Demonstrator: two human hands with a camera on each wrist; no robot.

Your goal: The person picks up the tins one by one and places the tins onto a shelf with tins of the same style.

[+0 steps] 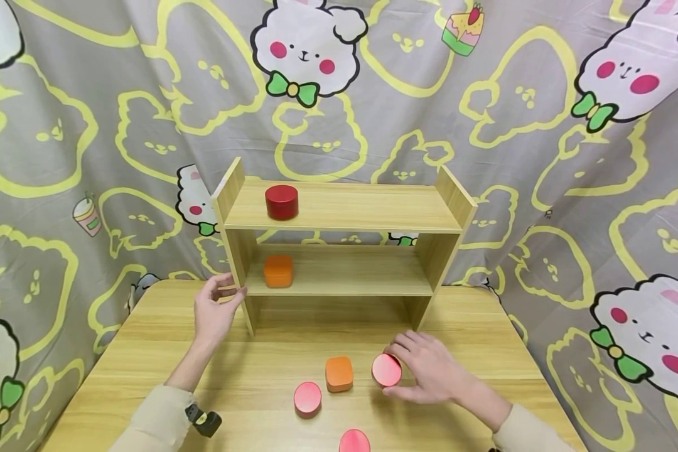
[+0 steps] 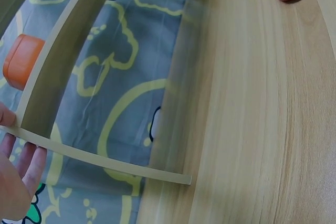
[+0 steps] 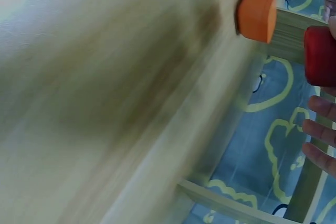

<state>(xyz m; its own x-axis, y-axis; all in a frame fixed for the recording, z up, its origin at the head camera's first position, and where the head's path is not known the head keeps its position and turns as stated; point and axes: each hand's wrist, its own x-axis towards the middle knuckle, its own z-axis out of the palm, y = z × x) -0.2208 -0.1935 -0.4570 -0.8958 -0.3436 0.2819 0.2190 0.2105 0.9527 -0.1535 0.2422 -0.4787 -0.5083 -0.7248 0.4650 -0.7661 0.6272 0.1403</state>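
My left hand (image 1: pixel 215 314) grips the left side panel of a small wooden shelf (image 1: pixel 339 289), thumb at its front edge and fingers along the outer face, as the left wrist view also shows. In my right hand (image 1: pixel 432 370) is a round red block (image 1: pixel 387 370), held between thumb and fingers in front of the shelf's right end. The same block (image 3: pixel 319 59) appears at the right edge of the right wrist view. Closest to it on the table is an orange rounded-square block (image 1: pixel 339 374), just to its left.
Two more round red blocks, one left of the orange block (image 1: pixel 307 399) and one at the front edge of view (image 1: pixel 354 442), stand on the table (image 1: pixel 147 358). A dark red cylinder (image 1: pixel 282 202) sits on the top shelf, an orange block (image 1: pixel 279 271) below it. A patterned curtain (image 1: pixel 339 132) hangs behind.
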